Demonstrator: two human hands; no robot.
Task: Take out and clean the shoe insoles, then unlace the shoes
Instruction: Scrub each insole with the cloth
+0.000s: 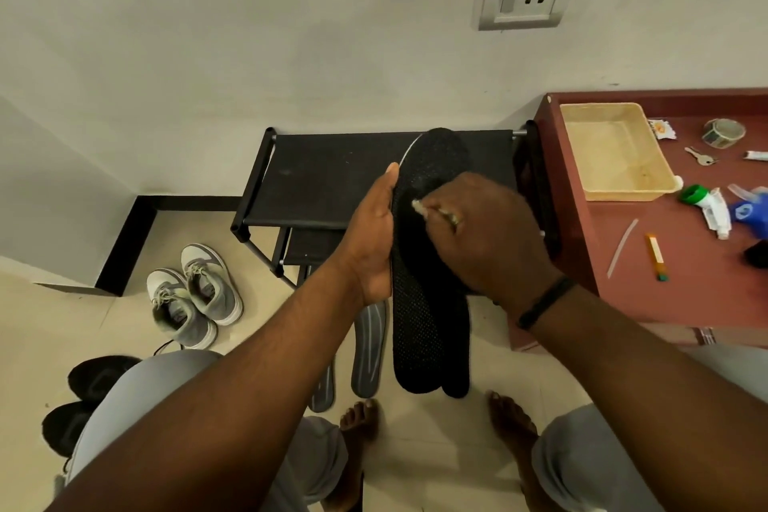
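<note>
The left hand (pixel 374 237) holds a black insole (pixel 419 262) upright in front of the person, palm along its left edge with the fingers curled round behind it. The insole is long and dark, its face covered in a fine dotted texture, with a thin pale rim showing along the upper left curve of the toe end. A second black insole (pixel 459 349) sits just behind it, its lower end showing to the right — whether the same hand grips it cannot be told.

The right hand (pixel 478 237) pinches a small brush (pixel 428 209) whose pale head touches the insole's face in the upper half.

Behind the insoles stands a black shoe rack (pixel 332 175) against the wall. On the floor below lie two grey insoles (pixel 368 349) side by side, ribbed undersides up. A pair of grey and white shoes (pixel 193 295) with laces in place stands to the left, and black shoes (pixel 91 391) lie nearer the person's knee.

To the right is a reddish desk (pixel 673 262) carrying a pale basket (pixel 615 150), keys (pixel 702 156) and a spray bottle (pixel 723 206).
</note>
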